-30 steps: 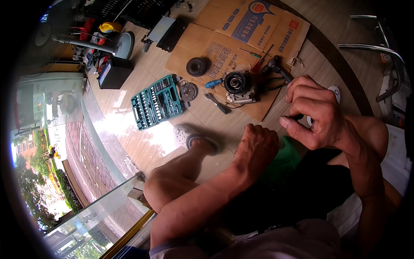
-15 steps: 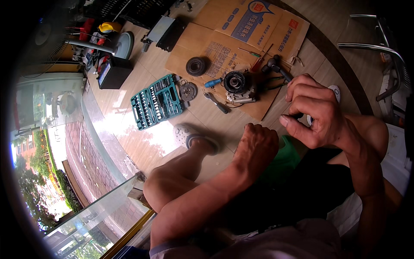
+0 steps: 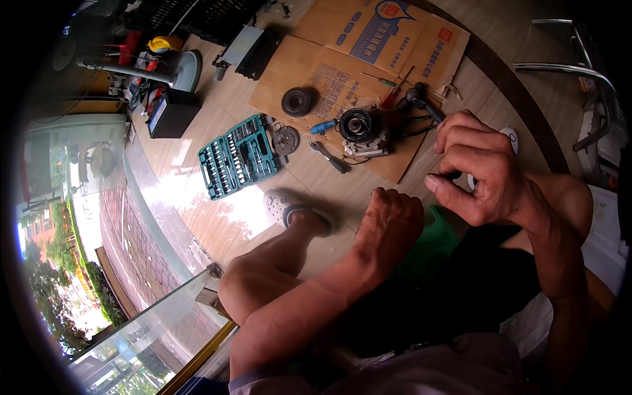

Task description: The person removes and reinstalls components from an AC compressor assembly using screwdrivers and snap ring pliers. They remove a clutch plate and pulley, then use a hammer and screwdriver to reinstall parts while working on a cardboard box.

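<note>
My left hand is closed in a fist in front of my body, its back toward me; whatever its fingers hold, if anything, is hidden. To its right, my right hand is raised with fingers curled and the thumb bent toward them; something dark shows between thumb and forefinger, too small to name. Beyond the hands, a round dark motor-like part with a metal housing sits on flattened cardboard. A black hammer lies near my right hand's fingertips. A ratchet wrench rests on the tiles by the cardboard edge.
A green socket set case lies open on the floor. Around it are a flat round metal part, a black pulley-like ring, a blue-handled screwdriver and a black battery. A metal-framed chair stands at right.
The view has shifted very slightly, so the floor items sit a little further left. Both hands keep practically the same pose.
</note>
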{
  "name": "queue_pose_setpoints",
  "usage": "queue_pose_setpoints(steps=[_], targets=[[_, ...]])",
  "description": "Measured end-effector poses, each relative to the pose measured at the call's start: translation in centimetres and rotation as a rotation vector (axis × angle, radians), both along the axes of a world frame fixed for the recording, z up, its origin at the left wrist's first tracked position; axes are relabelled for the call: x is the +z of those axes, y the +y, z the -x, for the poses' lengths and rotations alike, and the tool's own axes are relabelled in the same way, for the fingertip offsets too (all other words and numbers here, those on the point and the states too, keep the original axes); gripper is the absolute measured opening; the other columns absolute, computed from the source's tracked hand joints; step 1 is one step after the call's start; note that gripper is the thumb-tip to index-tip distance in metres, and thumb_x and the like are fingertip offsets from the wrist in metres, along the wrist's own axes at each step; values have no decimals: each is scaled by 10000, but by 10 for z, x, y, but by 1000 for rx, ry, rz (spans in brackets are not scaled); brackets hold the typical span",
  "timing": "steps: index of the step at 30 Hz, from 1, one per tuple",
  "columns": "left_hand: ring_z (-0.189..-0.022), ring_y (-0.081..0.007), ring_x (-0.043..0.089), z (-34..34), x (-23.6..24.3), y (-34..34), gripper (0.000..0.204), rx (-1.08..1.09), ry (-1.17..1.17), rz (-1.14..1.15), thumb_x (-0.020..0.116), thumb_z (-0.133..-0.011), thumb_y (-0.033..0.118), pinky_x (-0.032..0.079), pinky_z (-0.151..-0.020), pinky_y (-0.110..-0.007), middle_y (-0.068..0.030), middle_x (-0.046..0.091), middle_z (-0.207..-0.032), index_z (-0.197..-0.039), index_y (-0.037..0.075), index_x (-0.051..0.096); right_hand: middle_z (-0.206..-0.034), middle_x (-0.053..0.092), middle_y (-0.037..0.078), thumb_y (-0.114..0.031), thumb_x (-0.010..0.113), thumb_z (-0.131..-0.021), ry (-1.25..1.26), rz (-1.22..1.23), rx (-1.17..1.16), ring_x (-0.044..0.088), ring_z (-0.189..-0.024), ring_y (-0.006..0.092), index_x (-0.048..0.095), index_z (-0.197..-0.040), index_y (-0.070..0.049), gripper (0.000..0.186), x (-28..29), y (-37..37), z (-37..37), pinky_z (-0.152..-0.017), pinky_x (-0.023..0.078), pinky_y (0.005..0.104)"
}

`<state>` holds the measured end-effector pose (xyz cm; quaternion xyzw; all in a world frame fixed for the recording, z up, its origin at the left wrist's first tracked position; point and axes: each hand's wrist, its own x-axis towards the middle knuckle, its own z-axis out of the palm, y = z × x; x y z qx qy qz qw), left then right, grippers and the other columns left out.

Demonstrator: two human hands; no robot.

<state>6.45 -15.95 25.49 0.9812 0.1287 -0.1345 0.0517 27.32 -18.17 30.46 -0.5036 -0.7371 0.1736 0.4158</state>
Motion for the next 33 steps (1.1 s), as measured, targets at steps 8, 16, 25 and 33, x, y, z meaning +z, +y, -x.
queue_pose_setpoints(steps=[8,16,25,33], targets=[[-853,-202,640,1,4,1,138,-14,1,-30,642,-890,134,465,-772,-369,-24,663,-842,-1018,96,677,-739,606,112,-40,800,-725,-18,0,2,612,-768,287,602,-685,-18,203,5,-1,-3,-682,514,378],[-878,-257,680,3,-4,9,72,26,-82,59,642,-857,92,494,-813,-398,-86,678,-865,-927,82,635,-718,621,102,-60,799,-767,-16,-98,-114,608,-734,277,615,-682,-15,208,12,-5,-19,-647,500,369],[-922,-294,689,-4,-9,12,182,1,-52,70,661,-886,182,514,-831,-432,-110,676,-905,-1033,82,624,-687,600,117,-180,776,-826,-118,-161,-244,608,-700,274,648,-720,10,253,36,-21,-51,-621,469,387],[-990,-290,685,-14,22,-7,220,-53,-217,20,676,-918,251,522,-854,-422,-94,683,-906,-1054,84,634,-704,588,91,-128,765,-876,-166,-294,-291,581,-703,224,615,-734,7,247,50,-27,-60,-634,442,356]])
